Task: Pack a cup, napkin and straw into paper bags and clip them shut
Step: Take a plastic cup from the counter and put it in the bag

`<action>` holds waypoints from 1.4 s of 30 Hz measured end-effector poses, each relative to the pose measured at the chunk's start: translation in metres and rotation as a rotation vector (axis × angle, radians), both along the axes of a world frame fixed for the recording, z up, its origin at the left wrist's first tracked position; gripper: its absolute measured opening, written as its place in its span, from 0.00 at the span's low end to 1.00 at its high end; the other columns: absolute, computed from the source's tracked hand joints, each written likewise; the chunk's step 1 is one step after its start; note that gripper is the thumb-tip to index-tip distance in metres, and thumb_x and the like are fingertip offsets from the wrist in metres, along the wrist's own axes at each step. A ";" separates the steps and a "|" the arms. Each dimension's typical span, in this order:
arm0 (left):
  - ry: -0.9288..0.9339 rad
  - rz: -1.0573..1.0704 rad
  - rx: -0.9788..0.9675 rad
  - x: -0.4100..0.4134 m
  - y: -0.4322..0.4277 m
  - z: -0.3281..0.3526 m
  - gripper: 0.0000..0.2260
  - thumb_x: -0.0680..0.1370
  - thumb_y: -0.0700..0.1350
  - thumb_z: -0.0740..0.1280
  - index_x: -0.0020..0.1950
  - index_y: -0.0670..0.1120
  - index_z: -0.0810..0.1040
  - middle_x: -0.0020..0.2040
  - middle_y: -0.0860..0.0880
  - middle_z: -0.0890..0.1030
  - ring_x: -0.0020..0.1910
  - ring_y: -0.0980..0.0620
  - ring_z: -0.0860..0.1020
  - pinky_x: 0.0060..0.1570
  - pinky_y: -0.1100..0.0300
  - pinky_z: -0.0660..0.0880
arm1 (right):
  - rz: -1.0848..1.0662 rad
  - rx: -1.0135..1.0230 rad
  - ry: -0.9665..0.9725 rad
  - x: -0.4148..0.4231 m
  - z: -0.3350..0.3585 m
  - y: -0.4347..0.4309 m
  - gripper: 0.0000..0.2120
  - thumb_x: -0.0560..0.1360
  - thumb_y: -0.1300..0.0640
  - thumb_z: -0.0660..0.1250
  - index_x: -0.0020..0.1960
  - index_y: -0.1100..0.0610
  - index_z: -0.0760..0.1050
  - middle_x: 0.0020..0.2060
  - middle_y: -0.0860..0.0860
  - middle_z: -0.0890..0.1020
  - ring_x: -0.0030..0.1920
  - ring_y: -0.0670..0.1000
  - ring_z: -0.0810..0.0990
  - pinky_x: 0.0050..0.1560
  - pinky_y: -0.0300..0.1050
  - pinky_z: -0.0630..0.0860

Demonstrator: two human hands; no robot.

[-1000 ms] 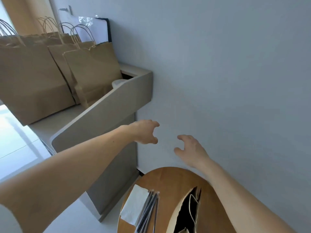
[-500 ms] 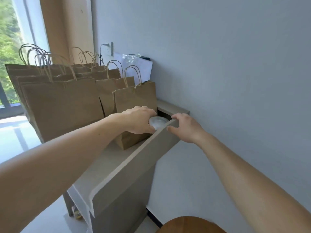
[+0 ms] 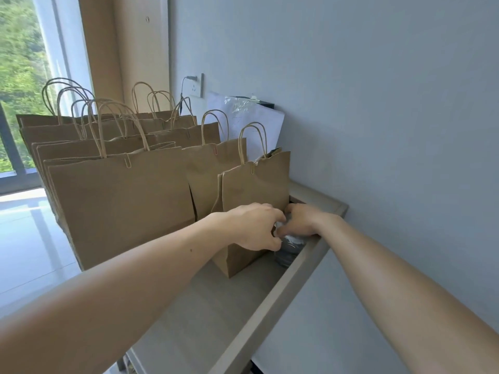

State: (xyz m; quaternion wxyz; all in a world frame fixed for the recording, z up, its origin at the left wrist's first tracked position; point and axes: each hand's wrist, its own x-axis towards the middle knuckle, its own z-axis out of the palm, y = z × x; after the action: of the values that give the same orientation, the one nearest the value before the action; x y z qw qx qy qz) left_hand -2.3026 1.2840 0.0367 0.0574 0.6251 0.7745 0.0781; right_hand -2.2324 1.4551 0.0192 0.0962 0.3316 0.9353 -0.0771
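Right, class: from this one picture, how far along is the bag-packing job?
Done: several paper bags stand on the shelf, clips at their tops. In hand: left hand and right hand both grip a clear cup beside the nearest bag. Left: that cup goes into a bag; no napkin or straw shows here.

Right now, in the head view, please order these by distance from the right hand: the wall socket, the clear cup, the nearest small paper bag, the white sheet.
1. clear cup, directly under the right hand.
2. nearest small paper bag, just beyond and to the left.
3. white sheet, leaning behind that bag.
4. wall socket, farthest, high on the left.
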 end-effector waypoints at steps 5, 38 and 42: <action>-0.009 -0.018 0.014 -0.008 0.003 0.000 0.26 0.76 0.54 0.66 0.74 0.51 0.68 0.69 0.49 0.71 0.66 0.45 0.72 0.60 0.51 0.72 | 0.015 0.007 -0.008 -0.004 -0.003 0.001 0.43 0.56 0.32 0.72 0.64 0.52 0.70 0.55 0.49 0.77 0.51 0.52 0.77 0.51 0.51 0.78; -0.036 -0.195 -0.055 0.209 0.082 -0.015 0.26 0.77 0.57 0.67 0.74 0.54 0.68 0.69 0.51 0.72 0.66 0.48 0.72 0.64 0.54 0.69 | -0.335 0.056 0.485 0.335 0.024 -0.008 0.40 0.59 0.37 0.71 0.70 0.44 0.68 0.65 0.46 0.71 0.62 0.50 0.73 0.57 0.49 0.73; -0.074 -0.259 -0.203 0.267 0.092 -0.075 0.27 0.77 0.56 0.67 0.75 0.52 0.67 0.71 0.50 0.71 0.67 0.48 0.71 0.66 0.52 0.68 | -0.442 0.001 0.405 0.402 -0.037 -0.009 0.40 0.62 0.38 0.73 0.71 0.45 0.67 0.67 0.47 0.70 0.65 0.51 0.72 0.60 0.50 0.73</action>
State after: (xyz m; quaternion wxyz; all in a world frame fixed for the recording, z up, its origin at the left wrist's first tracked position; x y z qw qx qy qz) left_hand -2.0356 1.3763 -0.0381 0.1581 0.7072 0.6889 0.0142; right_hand -1.8308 1.4464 -0.0174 -0.1114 0.5053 0.8406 -0.1603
